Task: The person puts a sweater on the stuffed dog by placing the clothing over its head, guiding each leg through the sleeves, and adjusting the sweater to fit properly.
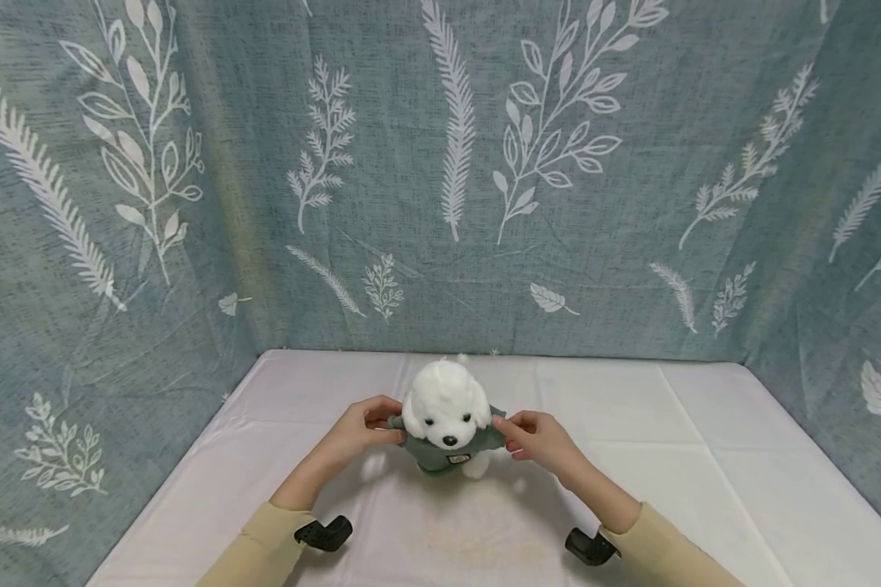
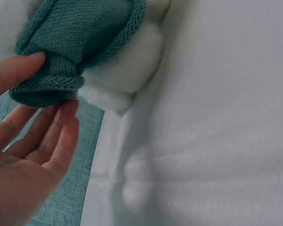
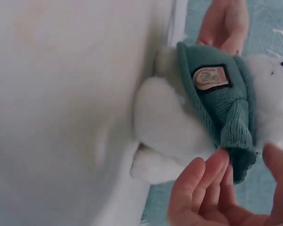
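A white plush dog (image 1: 448, 399) sits on the table, its face toward me. It wears a green knitted sweater (image 3: 212, 94) with a patch (image 3: 211, 77) on the front. My left hand (image 1: 360, 424) holds the sleeve on the left, thumb on top and fingertips under the rolled cuff (image 2: 47, 89). On the other side, my right hand (image 1: 543, 440) holds the opposite sleeve (image 3: 238, 136) at its cuff, between thumb and fingers. No paw shows out of either cuff. Part of the dog's body is hidden under the sweater.
A white cloth covers the table (image 1: 631, 473). Blue-green curtains (image 1: 411, 163) with white leaf prints hang behind it and on both sides. Each forearm has a black wrist device (image 1: 325, 534) near the sleeve end.
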The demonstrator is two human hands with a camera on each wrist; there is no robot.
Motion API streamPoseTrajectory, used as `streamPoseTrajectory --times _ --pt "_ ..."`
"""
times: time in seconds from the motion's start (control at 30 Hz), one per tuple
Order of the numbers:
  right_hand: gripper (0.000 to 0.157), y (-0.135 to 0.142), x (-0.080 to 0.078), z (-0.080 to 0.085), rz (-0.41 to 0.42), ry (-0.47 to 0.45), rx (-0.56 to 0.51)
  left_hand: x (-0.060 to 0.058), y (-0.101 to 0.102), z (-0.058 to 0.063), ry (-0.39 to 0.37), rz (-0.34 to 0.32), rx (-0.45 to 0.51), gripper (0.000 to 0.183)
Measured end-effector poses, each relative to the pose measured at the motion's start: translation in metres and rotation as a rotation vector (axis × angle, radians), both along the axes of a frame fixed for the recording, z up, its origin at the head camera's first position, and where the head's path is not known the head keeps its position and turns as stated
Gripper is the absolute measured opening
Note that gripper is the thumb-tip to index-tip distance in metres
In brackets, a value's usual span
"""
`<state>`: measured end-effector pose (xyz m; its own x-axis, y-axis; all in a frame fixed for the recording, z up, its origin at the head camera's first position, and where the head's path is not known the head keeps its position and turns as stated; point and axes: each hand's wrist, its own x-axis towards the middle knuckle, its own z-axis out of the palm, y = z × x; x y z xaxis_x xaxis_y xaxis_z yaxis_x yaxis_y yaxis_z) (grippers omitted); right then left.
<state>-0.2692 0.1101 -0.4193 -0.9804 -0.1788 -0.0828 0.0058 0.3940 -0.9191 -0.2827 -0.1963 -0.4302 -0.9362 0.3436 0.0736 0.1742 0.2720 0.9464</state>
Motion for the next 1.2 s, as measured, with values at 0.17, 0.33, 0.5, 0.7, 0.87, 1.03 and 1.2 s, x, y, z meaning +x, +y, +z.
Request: streamPoseTrajectory --times 0.17,0.33,0.5,0.7,0.87,1.03,1.2 --pt "0.027 0.000 0.001 0.001 -0.020 0.070 -0.107 0.003 0.003 0.003 -0.007 0.062 0.018 0.037" --pt "0.020 0.001 -0.005 0.000 0.001 0.245 -0.118 0.001 0.004 0.006 0.025 0.104 0.072 0.028" --pt "0.015 0.002 -0.008 -0.003 0.000 0.333 0.041 -0.003 0.004 0.008 0.035 0.223 0.153 0.022" --pt "0.014 0.000 -0.012 -0.010 -0.025 0.253 0.142 -0.005 0.007 0.001 -0.021 0.288 0.129 0.022" --pt "0.019 -0.001 -0.013 -0.007 -0.068 0.259 0.069 -0.002 0.006 -0.001 -0.026 0.226 0.128 0.033" --pt "0.021 -0.001 -0.013 -0.003 -0.095 0.256 0.009 -0.001 0.004 -0.001 -0.042 0.102 0.108 0.049" --pt "0.022 -0.004 -0.014 -0.003 -0.034 0.241 -0.022 0.001 0.007 -0.002 -0.020 0.083 0.056 0.044"
